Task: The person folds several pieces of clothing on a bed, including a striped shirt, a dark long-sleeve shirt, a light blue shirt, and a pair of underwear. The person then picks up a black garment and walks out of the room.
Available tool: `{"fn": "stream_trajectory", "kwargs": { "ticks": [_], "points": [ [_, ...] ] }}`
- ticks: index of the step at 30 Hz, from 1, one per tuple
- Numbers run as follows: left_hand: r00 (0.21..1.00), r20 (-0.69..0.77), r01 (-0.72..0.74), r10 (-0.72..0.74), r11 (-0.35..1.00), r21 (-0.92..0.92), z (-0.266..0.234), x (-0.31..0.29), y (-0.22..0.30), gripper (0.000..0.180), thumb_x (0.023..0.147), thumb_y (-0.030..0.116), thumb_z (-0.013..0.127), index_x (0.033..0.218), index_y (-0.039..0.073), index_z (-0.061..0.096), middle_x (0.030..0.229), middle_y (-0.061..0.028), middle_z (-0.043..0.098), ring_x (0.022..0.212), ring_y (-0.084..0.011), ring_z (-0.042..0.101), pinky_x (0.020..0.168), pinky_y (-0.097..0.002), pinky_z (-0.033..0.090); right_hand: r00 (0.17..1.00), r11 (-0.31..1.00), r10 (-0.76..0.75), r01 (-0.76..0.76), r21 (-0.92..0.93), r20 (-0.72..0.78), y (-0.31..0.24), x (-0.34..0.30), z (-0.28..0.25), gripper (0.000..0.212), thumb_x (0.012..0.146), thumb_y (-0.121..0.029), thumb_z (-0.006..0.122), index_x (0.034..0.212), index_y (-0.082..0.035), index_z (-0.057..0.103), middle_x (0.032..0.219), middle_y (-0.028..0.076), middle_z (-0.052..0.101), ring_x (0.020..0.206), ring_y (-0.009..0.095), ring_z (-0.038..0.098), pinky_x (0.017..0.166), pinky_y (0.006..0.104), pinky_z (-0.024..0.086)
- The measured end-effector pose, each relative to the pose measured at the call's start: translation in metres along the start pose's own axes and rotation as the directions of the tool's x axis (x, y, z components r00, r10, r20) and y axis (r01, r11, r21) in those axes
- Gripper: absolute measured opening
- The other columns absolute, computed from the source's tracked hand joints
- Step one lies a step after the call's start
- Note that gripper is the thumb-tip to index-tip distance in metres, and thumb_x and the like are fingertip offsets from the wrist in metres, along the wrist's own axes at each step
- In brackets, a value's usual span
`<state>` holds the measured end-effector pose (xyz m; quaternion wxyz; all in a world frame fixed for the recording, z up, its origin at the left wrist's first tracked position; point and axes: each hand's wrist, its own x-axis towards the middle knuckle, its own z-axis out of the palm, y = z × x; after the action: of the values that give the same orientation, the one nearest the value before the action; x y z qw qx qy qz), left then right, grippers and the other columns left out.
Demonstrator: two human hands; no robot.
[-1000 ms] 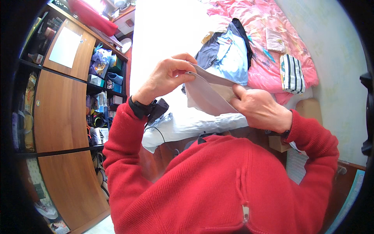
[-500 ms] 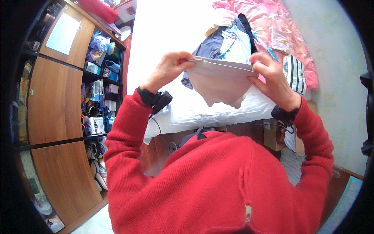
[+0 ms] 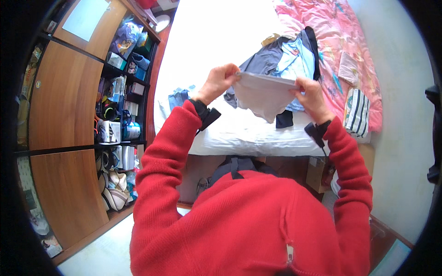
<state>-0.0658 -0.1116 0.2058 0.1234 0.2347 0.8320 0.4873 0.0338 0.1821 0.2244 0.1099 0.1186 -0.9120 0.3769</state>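
A pair of pale grey underpants (image 3: 264,96) hangs above the bed, its waistband drawn out straight between my hands. My left hand (image 3: 218,84) pinches one end of the waistband. The other end is gripped by my right hand (image 3: 314,96), thumb against fingers. Behind the underpants lies a loose heap with a dark grey garment (image 3: 263,60), a light blue garment (image 3: 295,59) and a black garment (image 3: 311,41). A small black cloth piece (image 3: 284,120) shows just below the underpants. Folded blue cloth (image 3: 178,97) rests on the sheet beside my left wrist.
The bed (image 3: 230,142) has a white sheet and a pink patterned quilt (image 3: 331,27) on the right. A striped folded cloth (image 3: 357,110) and a pale pink folded cloth (image 3: 348,69) lie near the wall. A wooden cabinet (image 3: 64,96) with packed shelves stands left.
The underpants and both hands have come slightly lower and farther from my body. My view has shifted, so the folded blue cloth and small black cloth piece now show.
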Motion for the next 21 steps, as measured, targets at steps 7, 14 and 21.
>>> {"fn": "stream_trajectory", "kwargs": {
  "ticks": [7, 14, 21],
  "points": [
    [0.999, 0.050, 0.000, -0.002, 0.999, 0.038, -0.015, 0.031, 0.000, 0.019, 0.091, 0.005, 0.066, 0.109, 0.002, 0.068, 0.092, -0.0112, 0.071, 0.087, -0.0172, 0.066, 0.082, -0.0303, 0.055, 0.995, 0.988, 0.101, -0.099, 0.120, -0.009, 0.023, 0.036, 0.003, 0.025, 0.074, 0.004, 0.071, 0.097, 0.000, 0.062, 0.073, 0.009, 0.061, 0.067, 0.018, 0.062, 0.065, 0.0298, 0.051],
    [0.988, -0.019, -0.147, 0.154, 0.967, 0.207, -0.019, 0.033, -0.005, 0.012, 0.091, 0.006, 0.064, 0.103, 0.005, 0.066, 0.100, -0.0102, 0.072, 0.093, -0.0223, 0.066, 0.090, -0.0349, 0.051, 0.998, 0.997, -0.006, 0.011, 0.072, -0.067, 0.025, 0.045, 0.007, 0.022, 0.072, 0.005, 0.068, 0.093, 0.001, 0.066, 0.088, 0.013, 0.061, 0.078, 0.025, 0.063, 0.070, 0.0311, 0.051],
    [0.979, -0.019, -0.203, 0.204, 0.977, 0.067, 0.062, -0.073, -0.081, 0.026, 0.075, -0.014, 0.061, 0.093, 0.003, 0.056, 0.111, -0.0151, 0.069, 0.124, -0.0341, 0.056, 0.102, -0.0407, 0.045, 0.989, 0.991, -0.121, 0.124, -0.043, 0.082, 0.053, -0.074, 0.084, 0.037, 0.066, 0.013, 0.057, 0.099, -0.001, 0.056, 0.105, 0.017, 0.061, 0.098, 0.037, 0.060, 0.087, 0.0416, 0.050]
  ]
}}
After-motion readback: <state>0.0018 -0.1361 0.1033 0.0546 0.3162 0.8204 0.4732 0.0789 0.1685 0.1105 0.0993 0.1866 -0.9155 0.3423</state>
